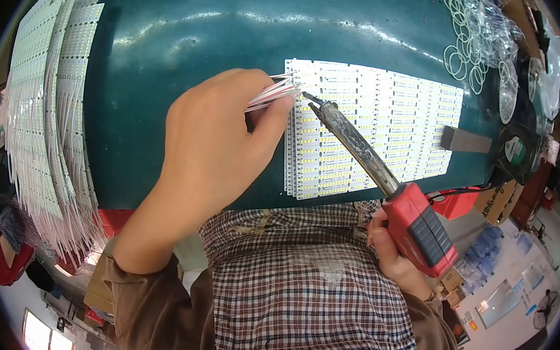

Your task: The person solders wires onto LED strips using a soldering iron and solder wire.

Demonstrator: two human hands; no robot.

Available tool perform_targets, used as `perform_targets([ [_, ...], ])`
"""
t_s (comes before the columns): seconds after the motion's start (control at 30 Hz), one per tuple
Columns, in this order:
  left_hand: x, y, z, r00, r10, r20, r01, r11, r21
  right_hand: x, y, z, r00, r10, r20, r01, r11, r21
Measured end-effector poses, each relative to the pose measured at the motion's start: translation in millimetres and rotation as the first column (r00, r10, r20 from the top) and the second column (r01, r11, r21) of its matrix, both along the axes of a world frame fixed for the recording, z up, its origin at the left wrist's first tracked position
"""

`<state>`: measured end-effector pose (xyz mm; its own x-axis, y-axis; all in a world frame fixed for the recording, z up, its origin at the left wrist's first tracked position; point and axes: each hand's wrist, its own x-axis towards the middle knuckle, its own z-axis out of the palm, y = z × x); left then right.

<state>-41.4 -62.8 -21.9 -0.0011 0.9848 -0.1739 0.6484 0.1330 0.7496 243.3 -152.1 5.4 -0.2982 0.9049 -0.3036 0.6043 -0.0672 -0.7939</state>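
Thin white and red wires [271,97] are pinched by the left hand [215,120] at the upper-left corner of the flat white boards [376,126]. A red plastic iron [419,229] with scuffed metal barrel is gripped in the right hand [395,258], tip near the wire ends. The boards are overlapped by 1 grey block [468,141]; wired strips [47,84] are piled at the green table's [194,10] left.

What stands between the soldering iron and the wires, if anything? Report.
Nothing visible. The soldering iron in the right hand has its tip right beside the ends of the wires pinched in the left hand; whether they touch is unclear. The thumb lies close, not between.
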Motion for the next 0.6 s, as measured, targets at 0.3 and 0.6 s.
perform_targets([
  [0.3, -6.2, 6.2, 1.4, 0.997, -0.040, 0.068, 0.041, 0.999, -0.004, 0.9, 0.1, 1.8, 1.000, 0.003, 0.007, -0.003, 0.999, -0.032],
  [0.6, -5.3, 9.8, 6.1, 0.996, 0.013, 0.092, -0.005, 0.996, -0.084, -2.0, 2.3, 1.6, 1.000, 0.009, 0.002, -0.009, 1.000, 0.007],
])
